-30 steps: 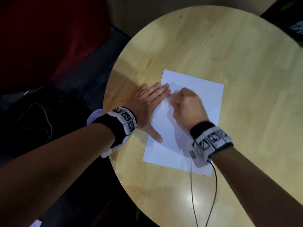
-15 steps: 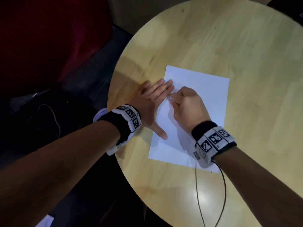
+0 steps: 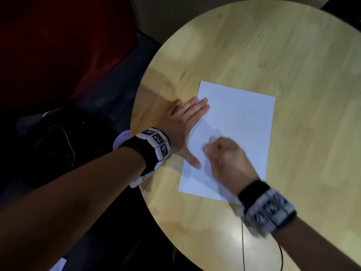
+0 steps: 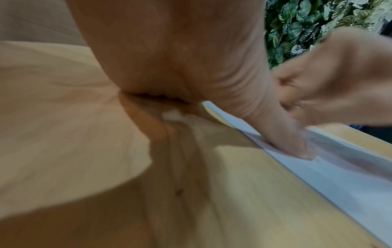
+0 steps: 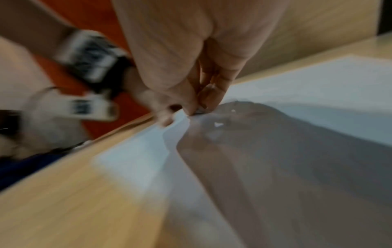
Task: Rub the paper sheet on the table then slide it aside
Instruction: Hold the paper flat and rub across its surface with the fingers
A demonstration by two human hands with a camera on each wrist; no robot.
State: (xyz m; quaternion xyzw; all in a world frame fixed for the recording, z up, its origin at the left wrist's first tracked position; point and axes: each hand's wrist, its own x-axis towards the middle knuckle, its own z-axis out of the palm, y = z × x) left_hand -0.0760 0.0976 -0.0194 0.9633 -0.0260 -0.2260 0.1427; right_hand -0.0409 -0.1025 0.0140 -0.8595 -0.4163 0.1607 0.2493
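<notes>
A white paper sheet (image 3: 240,118) lies on the round wooden table (image 3: 254,45). My left hand (image 3: 181,126) lies flat with straight fingers across the sheet's left edge; in the left wrist view its thumb (image 4: 286,137) presses the paper (image 4: 339,176). My right hand (image 3: 224,155) is curled over the sheet's near half and blurred by motion. In the right wrist view the right hand (image 5: 197,110) pinches a small grey piece (image 5: 199,112) against the paper (image 5: 297,100). A few white crumbs lie beside it.
The table's left rim (image 3: 136,118) runs just under my left wrist, with dark floor and a loose cable (image 3: 58,137) beyond. A thin cord (image 3: 243,241) hangs from my right wristband. Bare wood lies to the right of the sheet.
My right hand has moved down the sheet toward me, from beside my left fingertips to beside my left thumb. My left hand stays flat on the paper's edge.
</notes>
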